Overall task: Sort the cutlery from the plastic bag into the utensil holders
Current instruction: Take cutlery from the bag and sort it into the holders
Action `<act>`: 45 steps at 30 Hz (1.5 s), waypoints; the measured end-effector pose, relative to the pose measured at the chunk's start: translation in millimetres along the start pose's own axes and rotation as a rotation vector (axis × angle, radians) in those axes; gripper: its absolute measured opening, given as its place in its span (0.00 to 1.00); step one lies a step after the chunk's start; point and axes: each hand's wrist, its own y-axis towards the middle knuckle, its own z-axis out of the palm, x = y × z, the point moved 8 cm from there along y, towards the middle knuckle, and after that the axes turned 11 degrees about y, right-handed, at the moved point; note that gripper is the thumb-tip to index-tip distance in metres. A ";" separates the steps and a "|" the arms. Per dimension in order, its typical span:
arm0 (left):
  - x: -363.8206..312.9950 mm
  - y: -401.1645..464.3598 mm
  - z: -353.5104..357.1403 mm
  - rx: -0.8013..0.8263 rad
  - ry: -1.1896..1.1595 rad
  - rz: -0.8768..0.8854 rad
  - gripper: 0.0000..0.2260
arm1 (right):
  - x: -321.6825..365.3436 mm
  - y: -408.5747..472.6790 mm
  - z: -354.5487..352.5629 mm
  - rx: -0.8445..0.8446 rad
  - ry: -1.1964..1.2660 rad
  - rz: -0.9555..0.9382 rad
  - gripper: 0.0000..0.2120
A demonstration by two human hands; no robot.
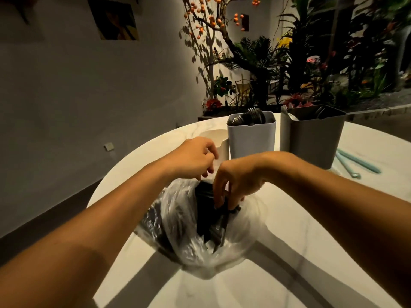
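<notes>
Dim-lit tabletop [289, 218]: cutlery [219, 221] is pinched inside the bag [178, 218] by the right hand [235, 181]; the bag's rim is gripped by the left hand [195, 158]. Two holders [251, 138] are part-filled already, with plenty left bagged.

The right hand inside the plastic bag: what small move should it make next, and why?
Probably lift straight up. The right hand already pinches dark cutlery in the plastic bag, while the left hand holds the bag's edge. The white holder behind already holds dark forks.
</notes>
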 end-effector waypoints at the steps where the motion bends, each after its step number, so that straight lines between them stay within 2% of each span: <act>1: 3.4 -6.3 4.9 0.021 0.006 -0.005 0.12 | 1.2 2.5 6.4 -0.012 -0.058 -0.005 0.15; 4: 14.6 -23.0 18.2 0.047 0.047 -0.010 0.11 | 1.0 7.7 13.1 -0.124 -0.160 -0.013 0.17; 7: 28.1 -35.5 32.3 0.084 0.231 0.037 0.07 | -8.4 8.6 8.5 -0.249 -0.246 0.015 0.21; 9: 38.9 -42.7 41.0 0.120 0.352 0.060 0.09 | -13.9 6.8 10.3 -0.272 -0.245 0.025 0.27; 11: 45.7 -47.9 43.9 0.131 0.368 0.061 0.16 | -17.4 5.0 13.3 -0.286 -0.253 0.032 0.36; 13: 46.5 -51.0 43.3 0.118 0.337 0.073 0.25 | -17.0 4.3 16.1 -0.302 -0.248 0.034 0.40; 16: 46.0 -49.3 46.9 0.115 0.355 0.097 0.40 | -16.3 5.2 15.3 -0.354 -0.208 0.020 0.35; 19: 47.7 -46.3 52.4 0.122 0.388 0.120 0.46 | -14.0 5.5 19.7 -0.358 -0.245 -0.013 0.31; 25: 44.9 -46.1 57.3 0.119 0.311 0.131 0.38 | -12.5 2.5 25.1 -0.403 -0.338 -0.034 0.32; 30: 41.4 -42.4 56.0 0.082 0.278 0.125 0.34 | 4.0 -5.0 29.6 -0.459 -0.517 -0.166 0.22; 33: 42.3 -40.3 52.6 0.073 0.286 0.127 0.31 | 4.3 -7.5 26.9 -0.472 -0.577 -0.162 0.19; 39: 36.2 -39.3 50.9 0.064 0.275 0.123 0.30 | -7.2 -12.5 10.9 -0.509 -0.422 -0.023 0.13; 42: 34.2 -39.4 51.5 0.071 0.283 0.119 0.30 | -8.9 -5.7 19.2 -0.474 -0.396 0.001 0.15; 45: 35.1 -40.5 50.1 0.064 0.301 0.115 0.30 | -13.0 7.8 27.5 -0.477 -0.234 0.024 0.20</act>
